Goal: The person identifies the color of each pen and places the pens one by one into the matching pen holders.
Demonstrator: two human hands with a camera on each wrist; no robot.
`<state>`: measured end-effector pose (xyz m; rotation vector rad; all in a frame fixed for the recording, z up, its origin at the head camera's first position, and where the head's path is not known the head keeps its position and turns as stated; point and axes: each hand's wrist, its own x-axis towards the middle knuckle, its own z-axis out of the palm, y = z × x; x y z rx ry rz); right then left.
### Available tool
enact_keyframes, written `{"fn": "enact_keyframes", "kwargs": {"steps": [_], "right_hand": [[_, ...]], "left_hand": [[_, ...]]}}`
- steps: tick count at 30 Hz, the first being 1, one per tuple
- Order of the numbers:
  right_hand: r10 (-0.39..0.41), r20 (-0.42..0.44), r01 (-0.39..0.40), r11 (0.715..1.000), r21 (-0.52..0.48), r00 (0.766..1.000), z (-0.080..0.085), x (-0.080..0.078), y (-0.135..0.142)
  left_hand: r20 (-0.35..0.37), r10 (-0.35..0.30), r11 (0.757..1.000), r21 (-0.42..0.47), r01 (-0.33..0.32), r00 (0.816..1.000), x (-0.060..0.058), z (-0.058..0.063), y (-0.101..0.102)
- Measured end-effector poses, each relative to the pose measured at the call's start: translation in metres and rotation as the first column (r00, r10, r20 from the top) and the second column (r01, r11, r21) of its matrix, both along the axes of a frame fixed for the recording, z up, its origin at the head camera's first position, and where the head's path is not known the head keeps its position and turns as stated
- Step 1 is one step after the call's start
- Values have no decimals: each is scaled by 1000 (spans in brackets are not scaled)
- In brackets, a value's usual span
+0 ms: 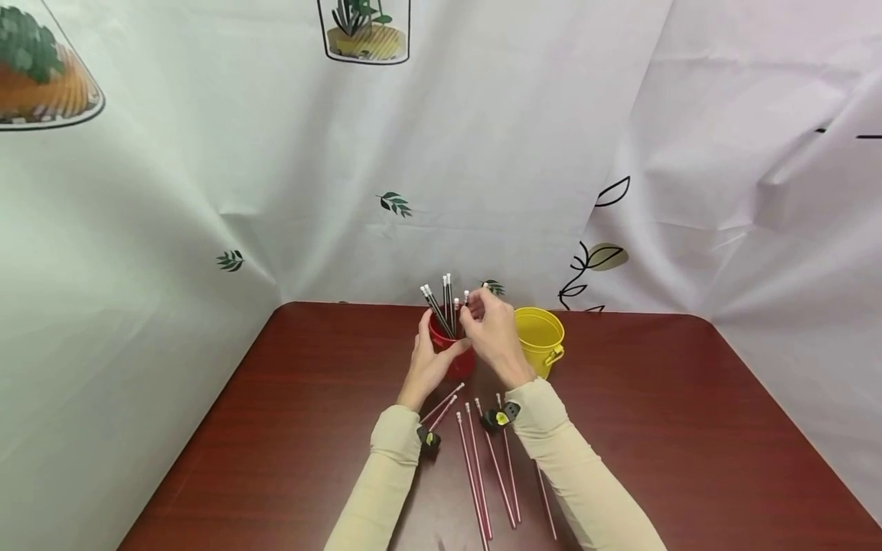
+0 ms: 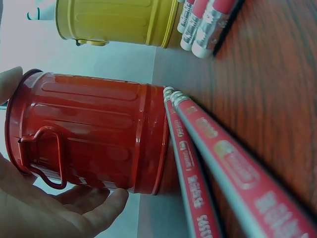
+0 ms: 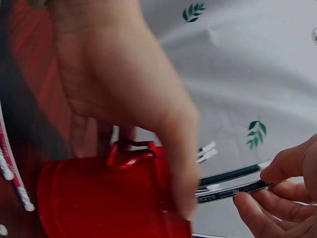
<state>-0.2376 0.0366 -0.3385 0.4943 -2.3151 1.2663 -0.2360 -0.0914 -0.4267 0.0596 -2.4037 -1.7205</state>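
Note:
A small red metal bucket with a side handle stands on the table. My left hand holds it around the rim and side, thumb on the near side. Several black pencils with white eraser ends lean inside it, erasers up. Above the bucket's mouth, my right hand pinches one black pencil between thumb and fingers near its upper part. The lower end of that pencil is hidden behind the left hand and the rim in the right wrist view.
A yellow bucket stands close by on the right, behind the right wrist. Several red pencils lie on the brown table beneath and between the forearms; two have their eraser ends at the red bucket's base. A white patterned cloth hangs behind.

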Motion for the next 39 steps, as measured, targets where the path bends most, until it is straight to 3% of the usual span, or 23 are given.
{"fn": "enact_keyframes", "kwargs": {"steps": [14, 21, 29, 32, 34, 39], "right_hand": [[-26, 18, 25, 999, 21, 1000, -17, 1, -4], [34, 56, -34, 999, 5, 998, -16, 3, 5], [-4, -33, 2, 998, -62, 999, -14, 9, 53], [-52, -62, 48, 997, -67, 997, -18, 8, 78], [-103, -48, 100, 993, -54, 994, -22, 7, 92], [-178, 92, 179, 984, 0, 980, -35, 6, 120]], "left_hand": [[15, -5, 1000, -11, 6, 1000, 3, 2, 0], [3, 0, 1000, -1, 0, 1000, 2, 2, 0], [6, -9, 999, 42, 9, 1000, 3, 1, 0], [9, -13, 999, 41, 12, 1000, 2, 0, -1], [4, -16, 999, 43, 16, 1000, 2, 0, -1], [9, -30, 998, 54, 29, 1000, 4, 2, -2]]}}
